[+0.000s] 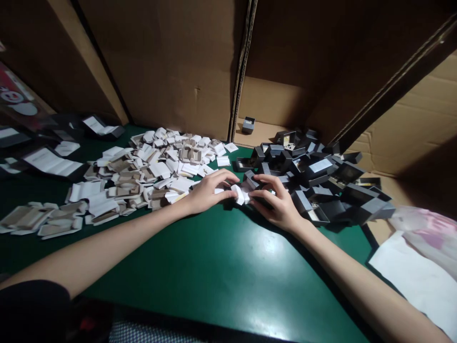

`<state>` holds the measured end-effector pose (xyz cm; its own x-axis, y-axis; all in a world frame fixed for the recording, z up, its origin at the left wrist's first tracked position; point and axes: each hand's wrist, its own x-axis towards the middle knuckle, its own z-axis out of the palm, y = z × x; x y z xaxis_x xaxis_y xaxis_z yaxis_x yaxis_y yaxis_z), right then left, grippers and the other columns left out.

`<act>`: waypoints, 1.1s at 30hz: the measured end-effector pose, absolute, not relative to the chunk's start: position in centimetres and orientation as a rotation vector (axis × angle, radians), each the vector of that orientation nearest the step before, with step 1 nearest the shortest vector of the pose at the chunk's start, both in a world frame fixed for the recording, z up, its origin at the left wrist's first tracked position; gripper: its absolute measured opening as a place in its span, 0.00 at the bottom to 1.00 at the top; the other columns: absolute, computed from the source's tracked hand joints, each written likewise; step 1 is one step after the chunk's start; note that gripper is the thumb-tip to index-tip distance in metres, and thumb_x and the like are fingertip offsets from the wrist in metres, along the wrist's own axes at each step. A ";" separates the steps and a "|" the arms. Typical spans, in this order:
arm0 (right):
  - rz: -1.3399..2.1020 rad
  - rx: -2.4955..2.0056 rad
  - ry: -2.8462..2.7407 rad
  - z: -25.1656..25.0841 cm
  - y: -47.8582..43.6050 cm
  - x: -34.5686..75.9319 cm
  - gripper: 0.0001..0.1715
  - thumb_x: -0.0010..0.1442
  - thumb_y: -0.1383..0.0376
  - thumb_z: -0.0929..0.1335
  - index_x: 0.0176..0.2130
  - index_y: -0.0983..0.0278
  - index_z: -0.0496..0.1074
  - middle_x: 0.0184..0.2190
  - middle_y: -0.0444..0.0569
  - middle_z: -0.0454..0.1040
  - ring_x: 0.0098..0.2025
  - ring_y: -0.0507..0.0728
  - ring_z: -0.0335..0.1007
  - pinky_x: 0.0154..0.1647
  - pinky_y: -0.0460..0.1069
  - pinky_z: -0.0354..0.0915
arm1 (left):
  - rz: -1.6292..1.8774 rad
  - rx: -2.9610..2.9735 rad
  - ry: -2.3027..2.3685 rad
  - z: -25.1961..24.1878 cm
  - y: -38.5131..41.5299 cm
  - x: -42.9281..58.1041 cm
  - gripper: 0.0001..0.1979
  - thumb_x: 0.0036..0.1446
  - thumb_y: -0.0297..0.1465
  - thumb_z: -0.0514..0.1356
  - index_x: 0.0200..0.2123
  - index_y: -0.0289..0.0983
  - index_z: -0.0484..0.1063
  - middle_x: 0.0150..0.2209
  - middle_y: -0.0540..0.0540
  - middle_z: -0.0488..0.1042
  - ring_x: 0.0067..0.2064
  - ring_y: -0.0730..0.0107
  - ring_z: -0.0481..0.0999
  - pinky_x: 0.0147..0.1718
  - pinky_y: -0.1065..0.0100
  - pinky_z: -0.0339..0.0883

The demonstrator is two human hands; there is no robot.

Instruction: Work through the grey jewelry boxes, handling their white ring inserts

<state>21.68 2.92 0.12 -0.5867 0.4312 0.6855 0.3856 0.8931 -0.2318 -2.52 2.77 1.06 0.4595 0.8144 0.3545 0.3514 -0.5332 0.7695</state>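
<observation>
Between my fingertips is a small white folded card insert [240, 194], just above the green table. From the left, my left hand [210, 190] closes on it with thumb and fingers. On its other side, my right hand [276, 201] pinches it with bent fingers. Just behind the insert is a dark grey box [250, 178], partly hidden by my right hand. To the left lies a heap of white and grey-brown card inserts [153, 166]. Past my right hand is a pile of small dark grey boxes [321, 176], several of them with lids raised.
Brown cardboard walls [171, 62] stand at the back and right. One small dark box [248, 125] sits apart on cardboard. Dark trays with white linings [52, 162] lie at left. A white sheet [417, 271] and a plastic bag [428, 226] are at the right edge.
</observation>
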 end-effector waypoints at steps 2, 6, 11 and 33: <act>0.056 -0.594 -2.245 0.0 3.0 21.6 0.11 0.59 0.70 0.68 0.43 0.62 0.70 0.53 0.58 0.62 0.55 0.61 0.63 0.43 0.54 0.71 | 0.991 2.041 0.988 1.1 2.7 -2.5 0.15 0.56 0.41 0.61 0.40 0.36 0.70 0.45 0.43 0.71 0.42 0.68 0.75 0.43 0.66 0.71; 0.009 -0.615 -2.221 0.0 2.9 21.4 0.09 0.60 0.69 0.67 0.42 0.61 0.71 0.52 0.57 0.63 0.52 0.60 0.65 0.43 0.54 0.71 | 0.975 2.120 1.039 1.7 2.4 -2.3 0.14 0.59 0.40 0.58 0.30 0.35 0.71 0.42 0.43 0.73 0.43 0.67 0.74 0.43 0.65 0.70; -0.135 -0.678 -2.234 0.4 2.1 21.2 0.05 0.59 0.66 0.69 0.39 0.61 0.72 0.48 0.56 0.65 0.47 0.60 0.65 0.39 0.53 0.69 | 0.992 2.189 1.043 1.8 2.4 -2.3 0.14 0.62 0.37 0.55 0.31 0.35 0.74 0.46 0.42 0.75 0.48 0.64 0.74 0.49 0.61 0.67; 0.012 -0.599 -2.266 0.2 2.5 21.3 0.09 0.58 0.67 0.69 0.41 0.64 0.70 0.54 0.60 0.63 0.63 0.67 0.56 0.57 0.62 0.66 | 0.988 2.020 1.062 1.2 2.0 -2.0 0.18 0.51 0.39 0.65 0.42 0.36 0.68 0.44 0.44 0.74 0.42 0.66 0.76 0.44 0.63 0.72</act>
